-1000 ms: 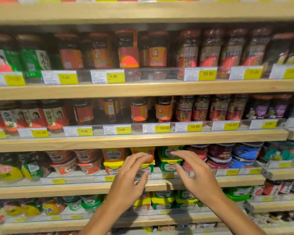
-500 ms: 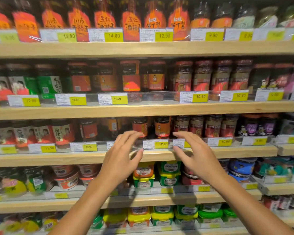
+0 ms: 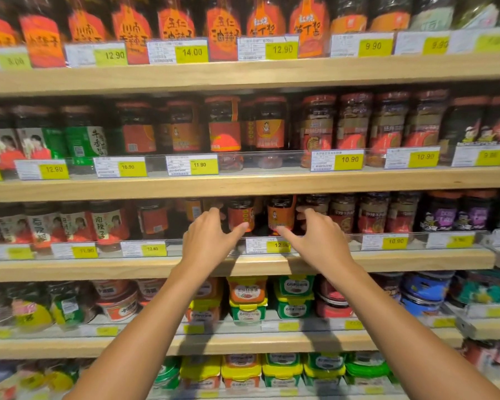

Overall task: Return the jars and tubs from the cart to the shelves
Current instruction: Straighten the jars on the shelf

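At the centre of the frame, both bare hands are reaching toward the third wooden shelf [image 3: 98,268] from the top. The left hand [image 3: 207,241] is spreading open, fingers curved, its thumb touching or just short of a dark glass jar [image 3: 241,214] with a glossy orange label; which, the blur hides. The right hand [image 3: 319,241] is also hanging open and empty, its thumb pointing at a second orange-labelled jar [image 3: 281,213] just beside the first. Neither hand is gripping anything. Both jars are standing upright, behind a clear plastic rail carrying a yellow price tag [image 3: 277,246]. Rows of similar round jars with red lids are filling the shelf above [image 3: 243,184], in the middle of the frame. Across the top, flat orange packets [image 3: 224,27] are standing behind more tags. Below the forearms, in the lower centre, squat rectangular plastic tubs [image 3: 247,301] with yellow, green and orange lids are sitting stacked in twos. Everything is looking soft and slightly smeared.
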